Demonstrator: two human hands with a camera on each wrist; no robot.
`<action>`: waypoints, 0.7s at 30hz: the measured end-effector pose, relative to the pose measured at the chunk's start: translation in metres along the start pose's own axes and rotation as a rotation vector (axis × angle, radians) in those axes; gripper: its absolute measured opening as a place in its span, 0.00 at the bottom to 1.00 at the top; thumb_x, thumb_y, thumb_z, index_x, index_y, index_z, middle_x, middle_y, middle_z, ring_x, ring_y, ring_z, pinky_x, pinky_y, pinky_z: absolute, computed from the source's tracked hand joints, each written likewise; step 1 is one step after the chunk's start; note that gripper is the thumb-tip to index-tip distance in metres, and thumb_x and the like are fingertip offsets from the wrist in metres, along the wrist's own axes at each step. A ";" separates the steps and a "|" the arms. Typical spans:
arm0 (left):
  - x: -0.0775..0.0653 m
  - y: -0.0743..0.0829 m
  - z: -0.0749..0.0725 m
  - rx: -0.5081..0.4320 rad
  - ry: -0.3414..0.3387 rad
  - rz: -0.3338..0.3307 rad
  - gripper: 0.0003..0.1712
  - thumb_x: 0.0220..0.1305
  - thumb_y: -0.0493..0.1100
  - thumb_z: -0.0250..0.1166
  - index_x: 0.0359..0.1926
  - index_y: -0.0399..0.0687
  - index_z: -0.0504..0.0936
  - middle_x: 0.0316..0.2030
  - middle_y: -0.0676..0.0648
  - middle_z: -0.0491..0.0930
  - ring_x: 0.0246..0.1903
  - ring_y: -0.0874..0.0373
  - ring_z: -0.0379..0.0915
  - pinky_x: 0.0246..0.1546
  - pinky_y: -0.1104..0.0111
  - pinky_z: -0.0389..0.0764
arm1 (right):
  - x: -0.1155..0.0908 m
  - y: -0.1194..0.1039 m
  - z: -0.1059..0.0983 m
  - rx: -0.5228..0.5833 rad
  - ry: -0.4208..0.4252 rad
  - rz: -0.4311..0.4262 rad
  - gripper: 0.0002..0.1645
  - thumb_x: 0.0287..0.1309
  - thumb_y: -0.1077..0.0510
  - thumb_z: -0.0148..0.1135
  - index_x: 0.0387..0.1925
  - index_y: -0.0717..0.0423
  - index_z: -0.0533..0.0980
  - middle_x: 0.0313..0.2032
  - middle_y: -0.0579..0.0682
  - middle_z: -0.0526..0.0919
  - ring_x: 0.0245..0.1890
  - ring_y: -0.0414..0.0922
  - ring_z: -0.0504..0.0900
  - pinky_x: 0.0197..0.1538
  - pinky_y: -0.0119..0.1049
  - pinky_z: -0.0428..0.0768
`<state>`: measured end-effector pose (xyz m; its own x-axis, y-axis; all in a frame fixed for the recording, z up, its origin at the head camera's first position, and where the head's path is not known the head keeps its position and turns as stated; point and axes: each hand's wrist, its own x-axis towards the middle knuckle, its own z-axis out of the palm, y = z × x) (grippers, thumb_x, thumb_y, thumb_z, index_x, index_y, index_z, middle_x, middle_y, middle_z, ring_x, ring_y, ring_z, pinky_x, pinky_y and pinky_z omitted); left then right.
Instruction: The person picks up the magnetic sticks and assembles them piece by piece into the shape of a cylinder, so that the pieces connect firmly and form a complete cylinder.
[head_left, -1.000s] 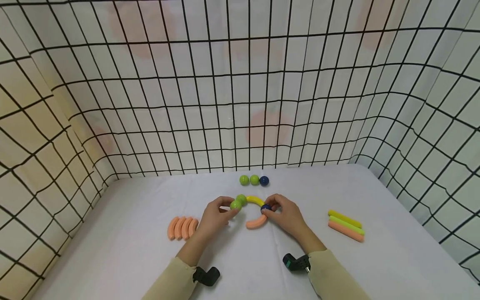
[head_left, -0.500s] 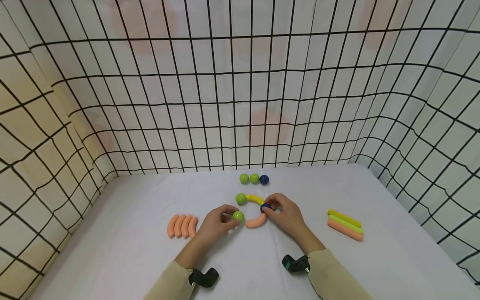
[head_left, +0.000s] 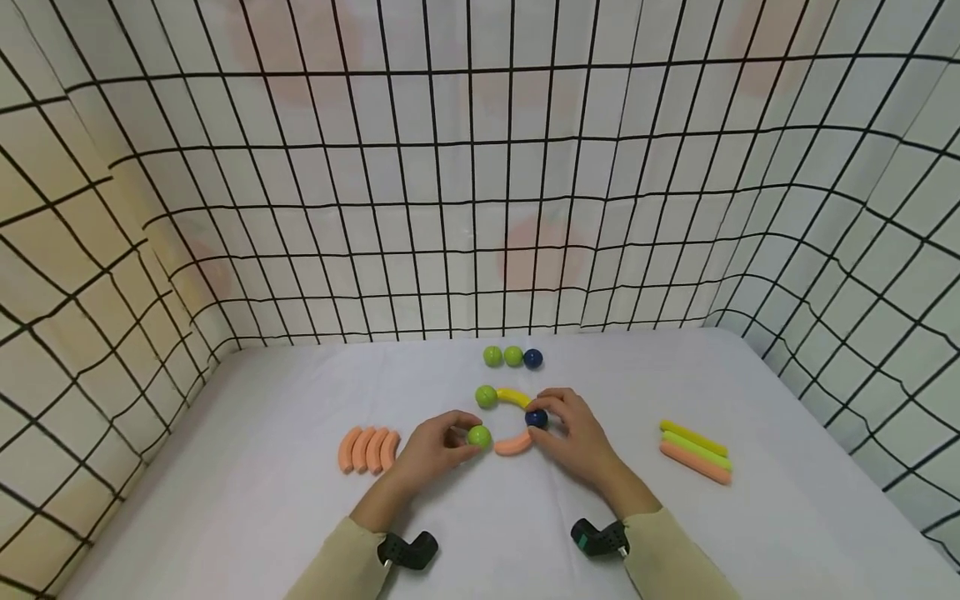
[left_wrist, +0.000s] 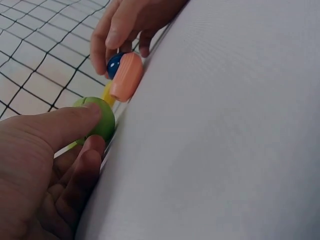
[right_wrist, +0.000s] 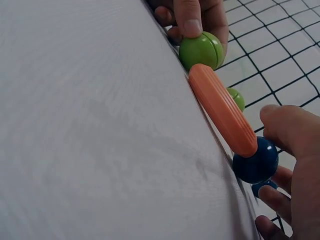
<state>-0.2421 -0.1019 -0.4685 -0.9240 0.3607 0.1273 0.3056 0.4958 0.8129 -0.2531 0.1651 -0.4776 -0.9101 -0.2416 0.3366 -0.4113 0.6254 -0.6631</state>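
My left hand (head_left: 438, 446) pinches a green ball (head_left: 479, 436) between thumb and fingers, at the left end of a curved orange piece (head_left: 513, 445). In the left wrist view the thumb presses on that green ball (left_wrist: 102, 122). Around a dark blue ball (head_left: 536, 418) stands my right hand (head_left: 573, 429), its fingers loosely spread. The right wrist view has the thumb raised off this blue ball (right_wrist: 257, 160), which meets the orange piece's other end. A curved yellow piece (head_left: 513, 397) runs from a second green ball (head_left: 486, 396) toward the blue one, forming part of a ring.
Behind the ring, two green balls (head_left: 513, 356) and a dark blue ball (head_left: 532, 358) sit in a row. Several curved orange pieces (head_left: 367, 450) lie at left. Straight yellow, green and orange sticks (head_left: 696, 452) lie at right. Black netting (head_left: 480, 208) encloses the white table (head_left: 262, 517).
My left hand has brought its green ball toward me, away from the second green ball and to the orange piece's left end. My right hand's fingers have loosened around the blue ball.
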 end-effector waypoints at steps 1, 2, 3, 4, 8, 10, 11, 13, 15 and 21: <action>0.001 0.001 0.000 0.008 0.000 0.002 0.18 0.62 0.43 0.71 0.53 0.51 0.82 0.48 0.50 0.84 0.36 0.65 0.76 0.36 0.75 0.77 | 0.000 0.000 0.000 -0.005 -0.014 -0.014 0.16 0.58 0.50 0.70 0.48 0.39 0.80 0.60 0.48 0.74 0.63 0.52 0.72 0.63 0.56 0.73; 0.001 0.001 0.001 0.016 0.000 0.002 0.18 0.62 0.43 0.71 0.53 0.51 0.82 0.47 0.50 0.84 0.36 0.65 0.76 0.36 0.75 0.77 | 0.000 0.001 0.000 -0.015 -0.025 -0.037 0.16 0.58 0.50 0.70 0.48 0.38 0.81 0.62 0.48 0.73 0.64 0.53 0.71 0.63 0.58 0.72; 0.001 0.001 0.001 0.017 0.000 -0.005 0.18 0.62 0.43 0.71 0.53 0.52 0.82 0.47 0.50 0.84 0.36 0.65 0.76 0.36 0.75 0.77 | 0.001 0.002 0.000 -0.027 -0.031 -0.063 0.16 0.57 0.50 0.71 0.48 0.38 0.81 0.63 0.49 0.73 0.64 0.53 0.71 0.63 0.59 0.71; 0.002 0.001 0.001 0.017 0.001 -0.008 0.18 0.62 0.43 0.71 0.53 0.52 0.82 0.47 0.50 0.84 0.36 0.64 0.76 0.35 0.75 0.77 | 0.001 0.003 0.001 -0.040 -0.038 -0.086 0.16 0.56 0.50 0.72 0.47 0.37 0.81 0.64 0.50 0.72 0.64 0.54 0.71 0.63 0.60 0.70; 0.002 0.000 0.002 0.018 0.006 -0.013 0.18 0.62 0.43 0.71 0.53 0.51 0.82 0.47 0.50 0.84 0.36 0.64 0.76 0.33 0.75 0.77 | 0.000 0.003 0.005 -0.097 -0.060 -0.170 0.17 0.51 0.50 0.76 0.43 0.33 0.83 0.66 0.51 0.71 0.64 0.54 0.71 0.62 0.61 0.71; 0.001 -0.001 0.003 0.019 0.010 -0.009 0.18 0.62 0.43 0.71 0.53 0.51 0.82 0.47 0.50 0.84 0.36 0.64 0.76 0.33 0.75 0.77 | 0.000 0.001 0.005 -0.112 -0.074 -0.187 0.16 0.49 0.49 0.77 0.42 0.32 0.84 0.67 0.52 0.71 0.64 0.55 0.71 0.62 0.61 0.70; 0.001 -0.002 0.003 0.021 0.012 -0.010 0.18 0.62 0.43 0.71 0.53 0.51 0.82 0.47 0.50 0.84 0.35 0.64 0.76 0.33 0.75 0.76 | 0.000 0.001 0.005 -0.123 -0.081 -0.194 0.15 0.49 0.49 0.77 0.41 0.32 0.84 0.68 0.52 0.71 0.64 0.55 0.71 0.62 0.62 0.70; 0.001 -0.002 0.003 0.022 0.013 -0.014 0.18 0.62 0.44 0.71 0.53 0.52 0.82 0.47 0.50 0.84 0.35 0.65 0.75 0.33 0.75 0.76 | 0.000 -0.001 0.004 -0.140 -0.090 -0.199 0.14 0.49 0.48 0.77 0.40 0.31 0.84 0.69 0.51 0.70 0.65 0.56 0.70 0.62 0.62 0.70; 0.001 -0.002 0.003 0.027 0.014 -0.016 0.18 0.62 0.44 0.71 0.53 0.52 0.82 0.47 0.50 0.84 0.35 0.65 0.75 0.33 0.75 0.76 | 0.000 -0.001 0.004 -0.156 -0.096 -0.197 0.14 0.50 0.48 0.77 0.39 0.31 0.84 0.69 0.51 0.69 0.64 0.55 0.71 0.62 0.62 0.70; 0.002 0.000 0.003 0.048 0.012 -0.010 0.18 0.62 0.45 0.71 0.53 0.53 0.82 0.46 0.52 0.84 0.35 0.65 0.75 0.36 0.74 0.75 | 0.000 -0.002 0.002 -0.176 -0.092 -0.198 0.13 0.49 0.50 0.78 0.37 0.33 0.84 0.68 0.52 0.70 0.64 0.57 0.72 0.62 0.63 0.71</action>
<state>-0.2428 -0.0986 -0.4698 -0.9297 0.3463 0.1258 0.3064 0.5371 0.7859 -0.2521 0.1618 -0.4777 -0.8167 -0.4335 0.3810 -0.5742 0.6765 -0.4612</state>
